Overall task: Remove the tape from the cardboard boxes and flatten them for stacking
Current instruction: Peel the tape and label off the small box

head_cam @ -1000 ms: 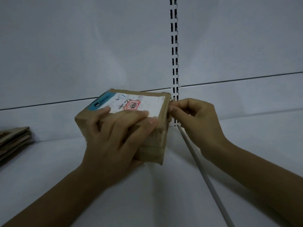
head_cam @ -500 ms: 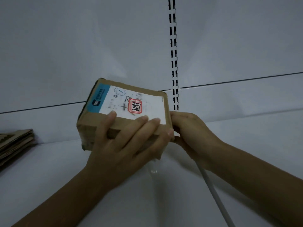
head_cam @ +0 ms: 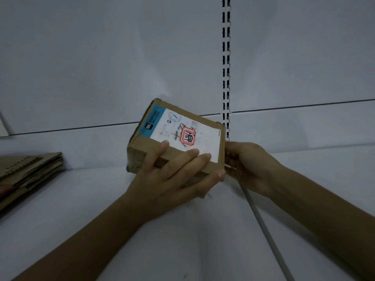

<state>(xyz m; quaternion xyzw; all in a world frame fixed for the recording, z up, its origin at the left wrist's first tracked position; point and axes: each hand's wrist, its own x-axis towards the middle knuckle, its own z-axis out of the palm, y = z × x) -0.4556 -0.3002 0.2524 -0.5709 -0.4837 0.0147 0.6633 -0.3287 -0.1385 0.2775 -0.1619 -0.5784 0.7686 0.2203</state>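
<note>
A small brown cardboard box (head_cam: 146, 147) with a white and blue shipping label and a red stamp is held tilted above the white shelf. My left hand (head_cam: 172, 175) grips its near side, fingers curled over the top edge onto the label. At the box's right end my right hand (head_cam: 249, 169) holds on, its fingertips hidden behind the box edge. A thin strip of clear tape (head_cam: 230, 167) shows at that right edge by the fingers.
A stack of flattened cardboard (head_cam: 26, 169) lies at the left on the white shelf (head_cam: 101, 199). A slotted upright (head_cam: 225, 67) runs down the back panel, and a grey divider rail (head_cam: 263, 226) crosses the shelf to the lower right.
The box has tipped up further, its label now facing me more, and turned clockwise. My right hand has slid down from the top right corner to the lower right edge.
</note>
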